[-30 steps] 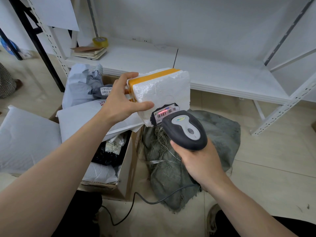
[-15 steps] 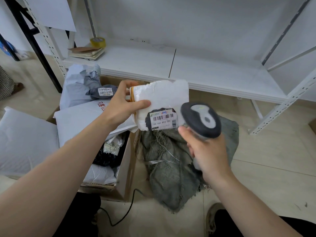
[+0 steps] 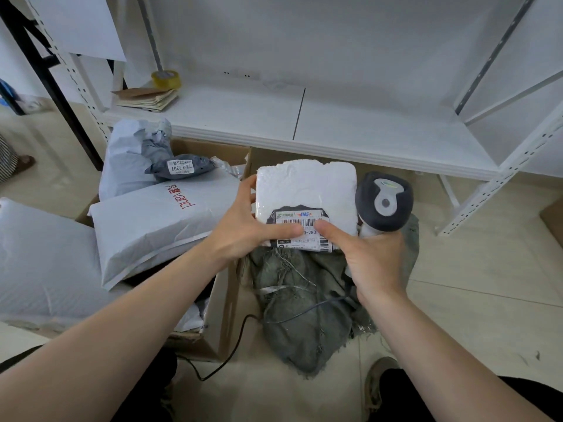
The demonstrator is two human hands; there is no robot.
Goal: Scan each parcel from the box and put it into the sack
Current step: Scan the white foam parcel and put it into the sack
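- left hand (image 3: 243,229) is clamped on the white parcel (image 3: 304,187), fingers round its left edge, thumb on the label (image 3: 301,220)
- right hand (image 3: 374,263) has fingers wrapped round the scanner (image 3: 384,202), thumb touching that label too
- parcel's held up over the grey sack (image 3: 304,315), just beside the box's (image 3: 222,300) right wall

The white parcel (image 3: 304,187) shows EMS, 3-280; grey mailer (image 3: 152,226) vancl; dark pouch (image 3: 179,167) 73-3-7301.
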